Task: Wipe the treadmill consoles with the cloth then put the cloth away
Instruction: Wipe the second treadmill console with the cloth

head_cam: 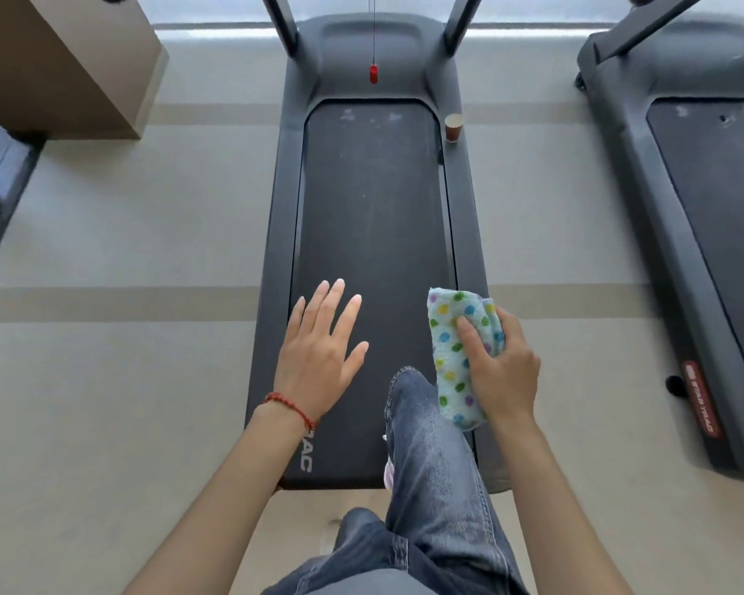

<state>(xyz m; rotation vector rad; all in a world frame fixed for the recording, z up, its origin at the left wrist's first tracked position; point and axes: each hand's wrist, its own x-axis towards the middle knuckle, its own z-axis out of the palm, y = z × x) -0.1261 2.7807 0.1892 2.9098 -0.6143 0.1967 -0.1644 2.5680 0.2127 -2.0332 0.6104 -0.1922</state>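
I look down along a dark grey treadmill whose belt runs away from me. Its console is out of view above the frame; only the two uprights show at the top. My right hand grips a folded light-blue cloth with coloured dots over the belt's right side. My left hand hovers over the belt's left side, fingers spread, holding nothing. A red bracelet circles that wrist. My leg in jeans steps onto the belt's near end.
A red safety clip hangs on a cord above the motor cover. A paper cup stands on the right side rail. A second treadmill lies to the right, a brown box-like block at upper left. Pale floor surrounds them.
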